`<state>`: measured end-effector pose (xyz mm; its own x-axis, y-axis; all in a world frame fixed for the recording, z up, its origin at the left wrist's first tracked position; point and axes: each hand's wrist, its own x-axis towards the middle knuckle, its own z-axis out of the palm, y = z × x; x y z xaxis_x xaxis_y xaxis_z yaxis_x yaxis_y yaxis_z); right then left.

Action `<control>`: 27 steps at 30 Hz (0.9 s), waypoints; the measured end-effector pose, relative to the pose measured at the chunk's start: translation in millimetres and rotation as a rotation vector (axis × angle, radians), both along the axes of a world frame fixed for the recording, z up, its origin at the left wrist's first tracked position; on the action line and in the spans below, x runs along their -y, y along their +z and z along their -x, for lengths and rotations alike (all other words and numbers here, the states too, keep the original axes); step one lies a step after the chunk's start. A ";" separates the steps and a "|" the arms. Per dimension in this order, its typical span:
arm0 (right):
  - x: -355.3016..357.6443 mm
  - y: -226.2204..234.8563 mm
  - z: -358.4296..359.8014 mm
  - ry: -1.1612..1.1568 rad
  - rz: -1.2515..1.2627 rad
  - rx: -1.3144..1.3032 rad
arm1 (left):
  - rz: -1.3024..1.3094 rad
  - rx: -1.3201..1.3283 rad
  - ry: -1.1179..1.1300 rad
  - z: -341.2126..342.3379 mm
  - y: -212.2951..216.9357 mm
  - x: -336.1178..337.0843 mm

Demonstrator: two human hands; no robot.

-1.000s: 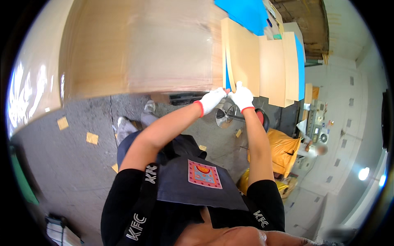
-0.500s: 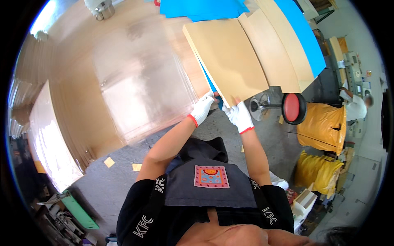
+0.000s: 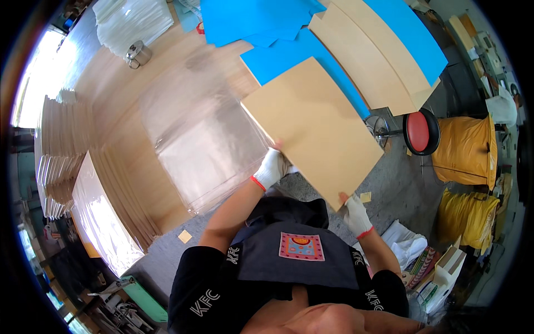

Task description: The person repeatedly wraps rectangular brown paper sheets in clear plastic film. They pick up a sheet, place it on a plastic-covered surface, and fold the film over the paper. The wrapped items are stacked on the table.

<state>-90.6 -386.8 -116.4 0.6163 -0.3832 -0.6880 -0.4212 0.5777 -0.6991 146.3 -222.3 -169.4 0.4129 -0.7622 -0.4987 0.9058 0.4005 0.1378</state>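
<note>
A tan rectangular cardboard sheet [image 3: 317, 128], perhaps several together, is held tilted in front of me. My left hand [image 3: 271, 168], in a white glove with a red cuff, grips its left edge, thumb on top. At the near right corner my right hand [image 3: 355, 216], gloved the same way, pinches the board with its thumb on the upper face. The fingers under the board are hidden. Behind it, partly covered, lies a blue sheet [image 3: 297, 53] on the table. Clear plastic sleeves [image 3: 214, 150] lie flat just left of my left hand.
Plastic-wrapped boards [image 3: 105, 206] are stacked at the table's left. A metal mug [image 3: 139, 54] stands at the far left, near white plastic bags [image 3: 133, 22]. More tan boards [image 3: 361, 55] lie far right. A red-seated stool [image 3: 418, 132] and yellow sacks [image 3: 466, 150] stand on the right.
Both hands have lifted the tan board off its pile and drawn it toward me, uncovering the blue sheet beneath. My right hand has moved right and nearer, to the board's corner.
</note>
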 end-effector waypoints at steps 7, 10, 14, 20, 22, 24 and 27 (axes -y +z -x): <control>130.3 44.8 -33.2 0.545 0.789 -0.337 | -0.342 0.214 -0.144 24.8 5.0 -8.5; 162.9 10.9 -118.1 0.586 1.370 -0.240 | -0.380 0.270 -0.119 30.0 -11.0 -4.8; 205.2 -67.3 -159.0 0.715 0.957 -0.294 | -0.441 0.407 -0.074 42.5 -9.0 -1.2; 191.1 -55.2 -141.7 0.677 0.992 -0.080 | -0.439 0.971 -0.357 75.1 41.2 -9.9; 183.0 -47.5 -123.6 0.701 0.942 -0.109 | -0.607 1.197 -0.773 73.3 93.0 -33.3; 160.3 -36.7 -108.6 0.746 0.857 -0.086 | -0.537 1.404 -0.849 73.7 116.8 -63.2; 106.1 -17.4 -90.7 0.836 0.878 -0.112 | -0.548 1.577 -1.122 80.1 121.2 -90.6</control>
